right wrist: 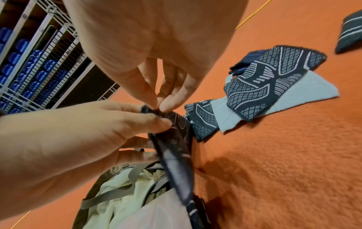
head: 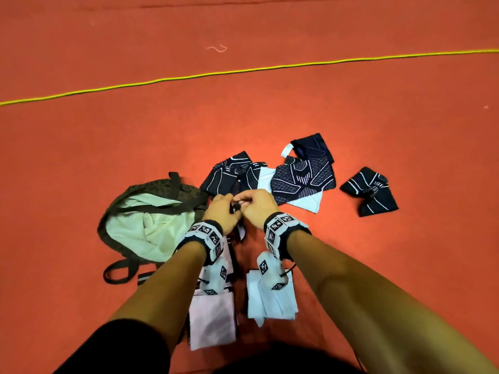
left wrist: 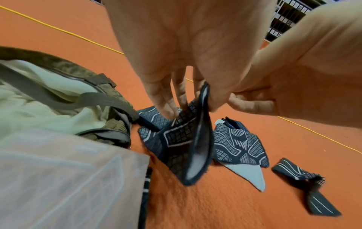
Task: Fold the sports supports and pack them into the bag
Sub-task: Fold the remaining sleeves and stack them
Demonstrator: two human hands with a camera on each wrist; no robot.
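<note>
Both hands hold one dark patterned support up off the orange floor, close together at its top edge. My left hand grips it between thumb and fingers. My right hand pinches the same edge with its fingertips. The support hangs down beside the open olive bag with its pale green lining. Several more dark supports lie on the floor just beyond my hands, one apart at the right.
White and pale pink folded cloths lie under my forearms. A yellow cord runs across the floor farther off. Metal racks with blue items stand in the background of the right wrist view.
</note>
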